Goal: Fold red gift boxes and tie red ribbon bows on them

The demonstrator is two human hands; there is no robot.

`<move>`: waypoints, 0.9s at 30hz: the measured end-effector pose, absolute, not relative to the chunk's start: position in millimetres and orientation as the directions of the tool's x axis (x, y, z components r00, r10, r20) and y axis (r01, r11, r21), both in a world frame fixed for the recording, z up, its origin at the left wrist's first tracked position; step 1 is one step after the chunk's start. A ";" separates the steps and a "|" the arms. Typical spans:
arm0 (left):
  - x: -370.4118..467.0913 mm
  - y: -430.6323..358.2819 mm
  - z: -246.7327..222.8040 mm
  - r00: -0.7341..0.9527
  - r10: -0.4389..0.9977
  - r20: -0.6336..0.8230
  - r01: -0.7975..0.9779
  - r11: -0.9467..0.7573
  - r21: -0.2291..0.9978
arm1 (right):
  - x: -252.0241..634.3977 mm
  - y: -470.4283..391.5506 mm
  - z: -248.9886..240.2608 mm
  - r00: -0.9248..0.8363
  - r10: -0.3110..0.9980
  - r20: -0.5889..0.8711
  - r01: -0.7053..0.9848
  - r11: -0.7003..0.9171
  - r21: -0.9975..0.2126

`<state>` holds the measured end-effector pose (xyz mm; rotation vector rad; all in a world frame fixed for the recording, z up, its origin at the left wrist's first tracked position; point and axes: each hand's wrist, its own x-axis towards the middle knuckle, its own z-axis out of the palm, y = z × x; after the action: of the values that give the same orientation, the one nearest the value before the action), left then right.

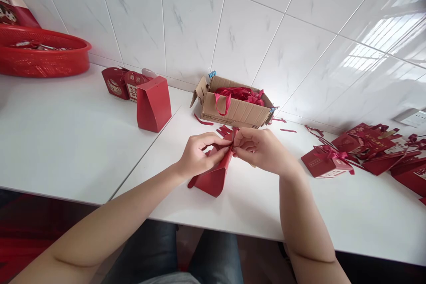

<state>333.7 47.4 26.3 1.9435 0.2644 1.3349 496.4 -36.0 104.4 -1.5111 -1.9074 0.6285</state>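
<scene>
On the white counter (83,142), near its front edge, a small red gift box (213,177) sits tilted between the person's two hands. Left hand (196,153) and right hand (259,148) meet over its top, fingertips pinched on the box's upper flaps, the box body hanging just below the fingers. Behind them stands a cardboard box (233,111) of red ribbons (239,94). Finished red boxes (328,162) lie to the right, and a red basket (40,55) sits far left.
</scene>
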 end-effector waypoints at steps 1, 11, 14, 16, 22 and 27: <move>334.1 47.2 26.5 0.430 0.561 0.707 -0.223 -0.693 0.685 | 496.5 -35.8 104.0 -0.154 0.972 0.178 0.680 0.235 -0.694; 335.1 43.4 29.7 0.421 0.712 0.562 -0.209 -0.526 0.824 | 500.4 -31.8 99.0 -0.228 0.954 0.192 0.651 0.296 -0.698; 335.2 43.3 33.0 0.448 0.755 0.478 -0.227 -0.422 0.878 | 500.8 -30.6 97.7 -0.234 0.949 0.211 0.645 0.314 -0.697; 335.0 43.0 35.2 0.471 0.769 0.432 -0.230 -0.366 0.902 | 500.1 -29.9 97.4 -0.225 0.948 0.226 0.651 0.319 -0.689; 334.3 37.7 37.4 0.418 0.833 0.363 -0.204 -0.303 0.931 | 495.3 -27.5 96.4 -0.211 0.939 0.270 0.667 0.340 -0.662; 331.5 31.1 40.6 0.386 0.835 0.392 -0.125 -0.374 0.919 | 492.6 -28.8 97.9 -0.207 0.944 0.257 0.675 0.328 -0.662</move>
<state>331.5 31.1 40.6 1.6274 0.6419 1.1809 492.6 -28.8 97.9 -1.4197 -1.9638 0.5482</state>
